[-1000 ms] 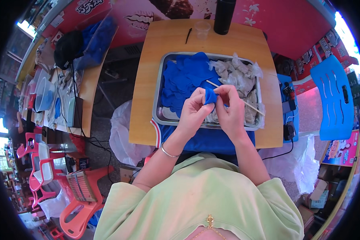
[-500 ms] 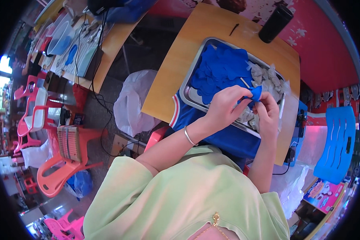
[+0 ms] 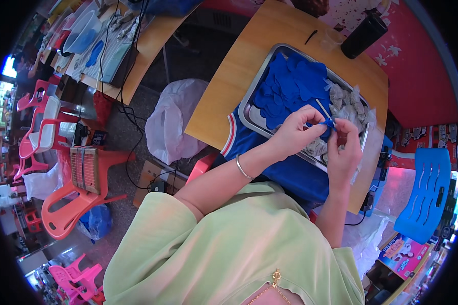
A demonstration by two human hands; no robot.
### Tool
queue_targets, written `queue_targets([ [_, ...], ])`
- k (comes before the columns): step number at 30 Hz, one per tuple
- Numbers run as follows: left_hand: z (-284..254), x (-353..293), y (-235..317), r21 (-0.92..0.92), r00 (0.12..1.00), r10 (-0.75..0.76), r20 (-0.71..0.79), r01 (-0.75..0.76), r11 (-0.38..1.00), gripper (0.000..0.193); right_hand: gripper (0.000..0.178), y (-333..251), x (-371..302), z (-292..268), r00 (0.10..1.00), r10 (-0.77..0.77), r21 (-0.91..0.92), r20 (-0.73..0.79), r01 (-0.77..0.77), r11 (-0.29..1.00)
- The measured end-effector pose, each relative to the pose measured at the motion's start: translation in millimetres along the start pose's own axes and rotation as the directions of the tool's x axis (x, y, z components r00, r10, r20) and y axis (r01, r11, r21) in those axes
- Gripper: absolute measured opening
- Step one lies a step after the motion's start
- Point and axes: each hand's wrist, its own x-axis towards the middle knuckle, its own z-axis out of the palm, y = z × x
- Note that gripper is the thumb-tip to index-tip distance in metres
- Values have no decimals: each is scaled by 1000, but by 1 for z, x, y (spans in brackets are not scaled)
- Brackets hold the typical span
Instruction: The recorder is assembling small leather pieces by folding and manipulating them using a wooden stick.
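Note:
Over the near right part of a metal tray (image 3: pixel 245 115), my left hand (image 3: pixel 301 128) and my right hand (image 3: pixel 345 147) meet at the fingertips. Both pinch one small, crumpled blue fabric-like piece (image 3: pixel 328 123). A thin white stick (image 3: pixel 321 107) slants up from beside that piece; whether a finger holds it, I cannot tell. Flat blue cut pieces with rounded edges (image 3: pixel 290 86) lie heaped in the tray's left and middle. Greyish lumps in clear plastic (image 3: pixel 347 101) fill its right side, partly hidden by my hands.
On the wooden table (image 3: pixel 224 84) stand a black tumbler (image 3: pixel 364 36) and a clear cup (image 3: pixel 333 38). Blue cloth (image 3: pixel 295 178) covers my lap. A white plastic bag (image 3: pixel 172 122) sits left of the table, near black cables (image 3: pixel 129 114). A blue chair (image 3: pixel 423 195) is at right.
The blue piece was spread in a small cone and is now squeezed smaller between my fingertips. My right fingers have closed in around it. The whole view has shifted slightly.

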Motion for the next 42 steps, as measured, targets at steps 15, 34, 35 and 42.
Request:
queue_targets([
  [15, 14, 5, 14, 605, 917, 394, 69, -352, 714, 16, 7, -3, 1, -8, 961, 242, 294, 133, -272, 916],
  [34, 27, 7, 27, 683, 951, 197, 237, -307, 663, 4, 18, 25, -10, -3, 982, 88, 290, -165, -37, 956],
  [35, 24, 9, 30, 684, 950, 194, 245, -311, 660, 4, 18, 24, -10, -3, 981, 91, 291, -173, -38, 956],
  [42, 13, 15, 29, 632, 881, 275, 385, -468, 617, 12, 17, 25, -8, -9, 984, 159, 536, -81, -91, 840],
])
